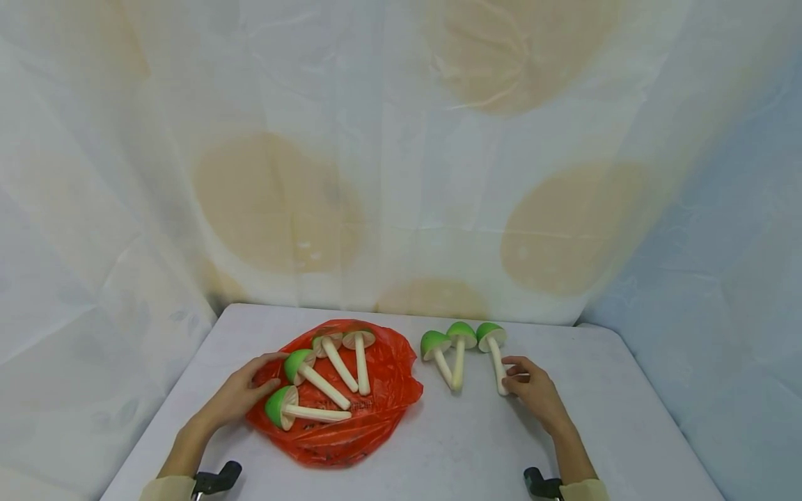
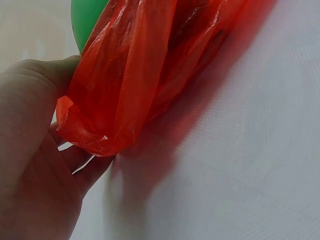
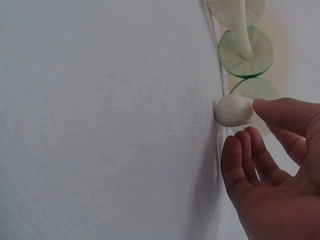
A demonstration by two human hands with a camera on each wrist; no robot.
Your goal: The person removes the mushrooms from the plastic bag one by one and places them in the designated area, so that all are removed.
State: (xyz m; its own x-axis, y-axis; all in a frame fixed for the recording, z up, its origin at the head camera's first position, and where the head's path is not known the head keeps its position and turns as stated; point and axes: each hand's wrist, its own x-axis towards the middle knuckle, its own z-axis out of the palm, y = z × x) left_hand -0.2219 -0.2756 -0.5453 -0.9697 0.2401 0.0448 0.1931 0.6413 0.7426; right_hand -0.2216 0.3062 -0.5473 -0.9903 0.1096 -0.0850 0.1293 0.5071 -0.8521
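Note:
In the head view my left hand [image 1: 240, 394] holds the left edge of a red plastic bag [image 1: 338, 445]. The left wrist view has the thumb beside a green cap [image 2: 86, 20], with other fingers behind the red film. Several model mushrooms with green caps and long pale stems, one being the nearest mushroom [image 1: 319, 414], lie on the flattened bag. My right hand [image 1: 534, 395] pinches the lower stem of a mushroom [image 1: 495, 348] lying right of the bag. Close up, the thumb touches the rounded stem end [image 3: 234, 111]; the index fingertip is hidden.
Two more mushrooms, a middle one [image 1: 460, 348] and a left one [image 1: 438, 351], lie between the bag and the held mushroom. They rest on a white-covered table [image 1: 464, 445]. Pale curtains with tan circles [image 1: 278, 202] hang behind and at both sides.

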